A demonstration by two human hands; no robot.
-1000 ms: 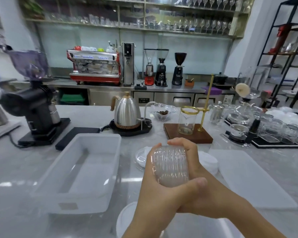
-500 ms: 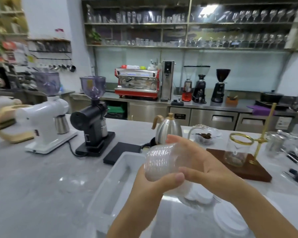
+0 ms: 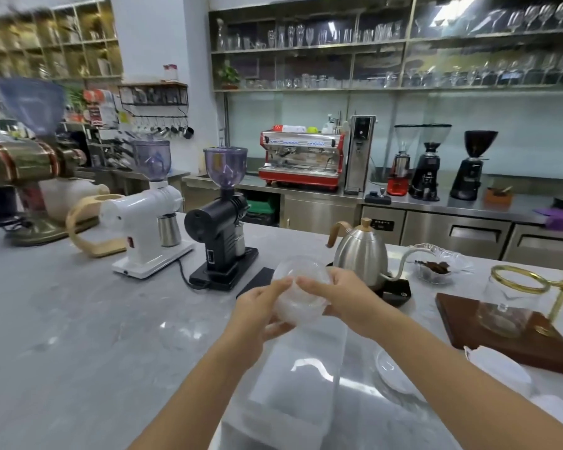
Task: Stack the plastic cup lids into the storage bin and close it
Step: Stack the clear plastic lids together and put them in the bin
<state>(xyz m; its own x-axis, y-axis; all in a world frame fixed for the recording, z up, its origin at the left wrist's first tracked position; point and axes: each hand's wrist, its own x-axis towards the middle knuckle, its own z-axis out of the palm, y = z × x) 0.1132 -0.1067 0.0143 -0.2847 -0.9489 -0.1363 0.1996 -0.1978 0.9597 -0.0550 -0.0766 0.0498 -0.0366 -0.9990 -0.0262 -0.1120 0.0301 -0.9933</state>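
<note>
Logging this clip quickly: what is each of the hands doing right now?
Left hand: grips the stack of clear cup lids from the left.
Right hand: grips the same stack from the right.

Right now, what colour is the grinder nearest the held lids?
Black, with a purple-tinted clear hopper: the grinder, clearest in the head view.

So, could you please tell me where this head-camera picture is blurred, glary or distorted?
Head view: motion blur smears the left edge, worst on the brass grinder; ceiling light glares off the counter and bin; wide-angle distortion bows the shelves; the lids, held by left hand and right hand, look soft.
</note>
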